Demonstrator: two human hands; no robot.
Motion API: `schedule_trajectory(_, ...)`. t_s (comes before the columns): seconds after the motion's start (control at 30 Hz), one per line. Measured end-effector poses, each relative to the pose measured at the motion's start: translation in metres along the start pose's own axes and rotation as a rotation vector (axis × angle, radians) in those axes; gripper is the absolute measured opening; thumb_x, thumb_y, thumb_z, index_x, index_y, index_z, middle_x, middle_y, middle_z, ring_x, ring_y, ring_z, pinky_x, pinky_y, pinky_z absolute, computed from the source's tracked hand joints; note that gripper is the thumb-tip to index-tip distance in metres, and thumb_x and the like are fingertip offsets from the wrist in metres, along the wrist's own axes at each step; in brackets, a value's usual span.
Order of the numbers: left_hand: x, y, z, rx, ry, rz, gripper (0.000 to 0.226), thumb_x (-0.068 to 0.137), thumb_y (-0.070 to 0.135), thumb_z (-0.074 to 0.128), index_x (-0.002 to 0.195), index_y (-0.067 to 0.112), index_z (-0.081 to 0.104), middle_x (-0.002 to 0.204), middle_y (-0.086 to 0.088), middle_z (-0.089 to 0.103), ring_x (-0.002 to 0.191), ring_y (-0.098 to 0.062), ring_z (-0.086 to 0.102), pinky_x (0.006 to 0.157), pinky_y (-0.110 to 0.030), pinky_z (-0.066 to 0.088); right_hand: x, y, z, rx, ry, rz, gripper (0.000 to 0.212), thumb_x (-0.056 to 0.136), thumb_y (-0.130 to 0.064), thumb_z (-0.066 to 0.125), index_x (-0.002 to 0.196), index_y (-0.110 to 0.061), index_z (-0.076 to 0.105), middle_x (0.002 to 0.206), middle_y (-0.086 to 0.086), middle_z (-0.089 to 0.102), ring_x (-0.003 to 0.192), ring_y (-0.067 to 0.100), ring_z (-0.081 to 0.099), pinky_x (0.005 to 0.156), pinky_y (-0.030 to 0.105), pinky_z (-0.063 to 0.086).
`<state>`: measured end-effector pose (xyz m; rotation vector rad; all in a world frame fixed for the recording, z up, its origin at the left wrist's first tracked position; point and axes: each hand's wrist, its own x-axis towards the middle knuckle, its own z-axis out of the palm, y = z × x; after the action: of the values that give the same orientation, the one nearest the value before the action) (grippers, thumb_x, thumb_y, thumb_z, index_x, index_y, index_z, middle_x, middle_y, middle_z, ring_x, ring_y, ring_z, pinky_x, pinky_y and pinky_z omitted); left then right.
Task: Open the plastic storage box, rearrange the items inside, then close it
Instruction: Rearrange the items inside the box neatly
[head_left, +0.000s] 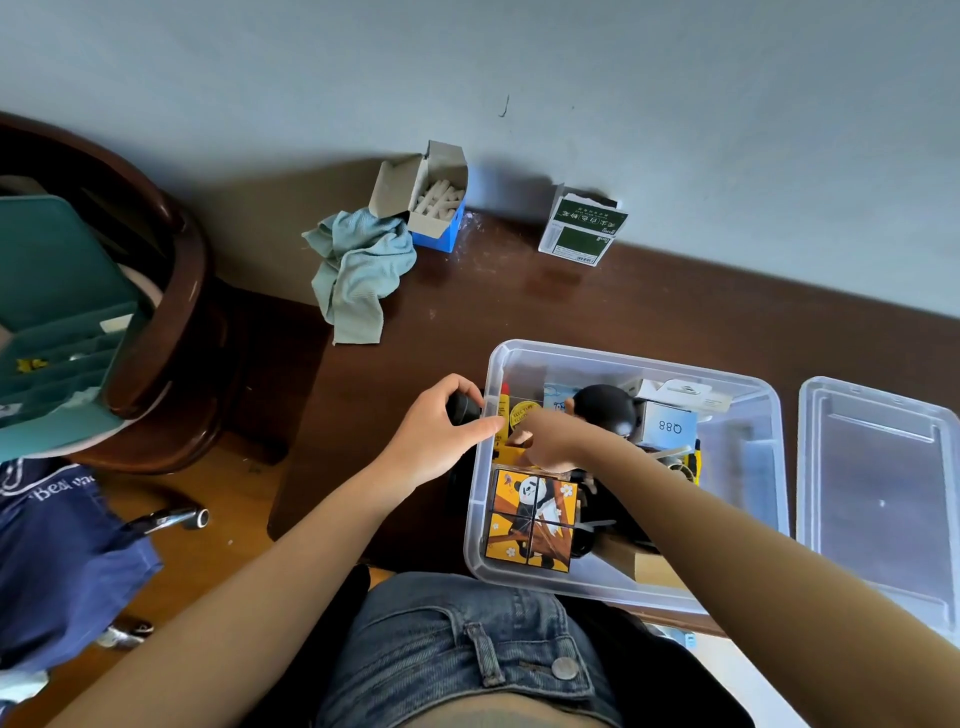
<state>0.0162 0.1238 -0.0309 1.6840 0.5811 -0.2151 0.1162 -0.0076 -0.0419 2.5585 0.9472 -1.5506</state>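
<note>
Denim shorts (457, 649) fill the bottom of our view, and from there both bare arms reach forward to the clear plastic storage box (748, 410) on the dark wooden table (467, 312). Our left hand (441, 436) is just outside the box's left wall, fingers curled round a small black round object (461, 408) that sits against the rim. Our right hand (550, 441) is down inside the box among the items; its fingers are bent, but we cannot tell what, if anything, they grasp. Beneath that hand lies a yellow panda cube (530, 519), with a black rounded figure (605, 408) and a white carton marked Q88 (670, 426) beyond it. Just beside the box on the right, the transparent lid (878, 493) lies flat. Farther back, against the wall, stand an open box of white chalk (431, 200) with a pale green cloth (358, 270) touching it and, well apart, a green and white carton (582, 226).
</note>
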Motion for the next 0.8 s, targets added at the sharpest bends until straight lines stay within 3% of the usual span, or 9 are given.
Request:
schedule_trajectory(0.3,0.000,0.003,0.000,0.028,0.006,-0.010,0.022,0.079,0.021,0.074,0.088,0.018,0.055,0.082,0.000,0.055,0.073,-0.013,0.054,0.063,-0.024,0.047,-0.003,0.000,0.009,0.035,0.041,0.048,0.041,0.093,-0.010,0.053,0.134,-0.006,0.051,0.134,0.012,0.055,0.118,0.027,0.055,0.097,0.033,0.048)
schedule_trajectory(0.47,-0.005,0.011,-0.005,-0.075,0.021,-0.064,0.019,0.081,0.019,0.073,0.089,0.016,0.056,0.075,-0.004,0.057,0.053,-0.004,0.054,0.049,-0.014,0.043,-0.020,-0.006,0.000,-0.072,0.158,0.032,0.028,0.089,0.000,0.045,0.107,0.000,0.066,0.093,0.014,0.063,0.090,0.029,0.061,0.073,0.034,0.051)
schedule_trajectory(0.53,-0.008,0.017,-0.012,-0.113,0.032,-0.063,0.015,0.084,0.017,0.069,0.091,0.017,0.056,0.076,-0.004,0.058,0.053,-0.003,0.053,0.051,-0.016,0.045,-0.035,0.001,-0.010,0.071,0.304,-0.009,0.027,0.092,-0.005,0.043,0.102,-0.004,0.068,0.089,0.003,0.065,0.085,0.023,0.064,0.074,0.030,0.053)
schedule_trajectory(0.6,-0.012,0.027,-0.015,-0.100,0.006,0.008,0.017,0.087,0.011,0.064,0.097,0.021,0.055,0.085,-0.002,0.058,0.058,-0.002,0.055,0.055,-0.015,0.047,-0.056,0.008,-0.021,0.389,0.426,-0.068,0.023,0.097,-0.015,0.046,0.100,-0.015,0.069,0.087,-0.012,0.066,0.078,0.009,0.066,0.074,0.026,0.056)
schedule_trajectory(0.7,-0.013,0.048,-0.010,0.178,-0.111,0.202,0.036,0.087,0.016,0.064,0.117,0.027,0.047,0.102,0.014,0.054,0.083,0.007,0.058,0.071,-0.006,0.045,-0.082,0.010,-0.036,0.881,0.386,-0.225,0.016,0.096,-0.025,0.051,0.092,-0.023,0.067,0.083,-0.006,0.071,0.072,0.007,0.068,0.071,0.024,0.058)
schedule_trajectory(0.8,-0.010,0.063,0.007,0.339,-0.156,0.262,0.045,0.084,0.026,0.069,0.120,0.027,0.041,0.102,0.009,0.059,0.087,-0.002,0.062,0.070,-0.013,0.052,-0.091,0.010,-0.039,0.811,0.377,-0.247,0.011,0.093,-0.028,0.056,0.099,-0.024,0.064,0.090,-0.005,0.070,0.074,0.009,0.068,0.072,0.024,0.058)
